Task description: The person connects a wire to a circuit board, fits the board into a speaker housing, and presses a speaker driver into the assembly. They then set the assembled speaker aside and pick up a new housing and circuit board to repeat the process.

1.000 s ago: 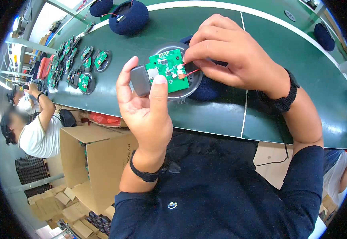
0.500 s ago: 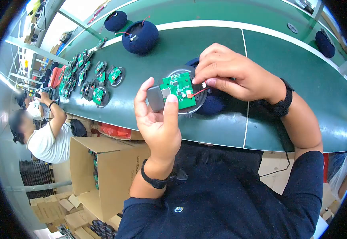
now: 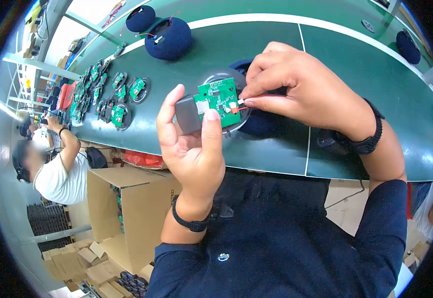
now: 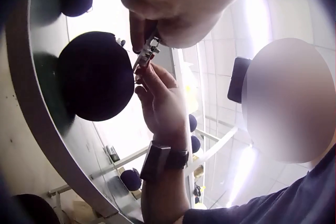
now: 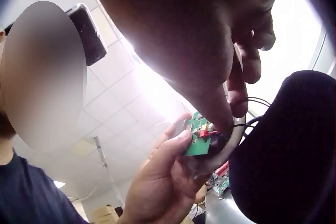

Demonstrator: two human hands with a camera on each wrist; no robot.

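Your left hand [image 3: 191, 156] holds the green circuit board [image 3: 219, 94], thumb on its near edge, fingers behind the dark grey block [image 3: 188, 114] at the board's left side. Your right hand [image 3: 298, 89] pinches a small white connector [image 3: 241, 101] between thumb and forefinger, just beside the board's right edge, where a red wire [image 3: 243, 108] meets it. The board is held up above the surface [image 3: 276, 156], in front of a round grey disc [image 3: 225, 74]. Past the disc, under your right hand, lies a dark blue rounded body [image 3: 262, 124]. Farther left on the surface, you have a cluster of green boards on dark discs [image 3: 95, 84]. Beyond them, toward the top, stand two dark blue round bodies [image 3: 169, 40] with wires. Below the surface's edge, at your left, is an open cardboard box [image 3: 144, 213]; a person in a white shirt [image 3: 62, 174] is beyond it.
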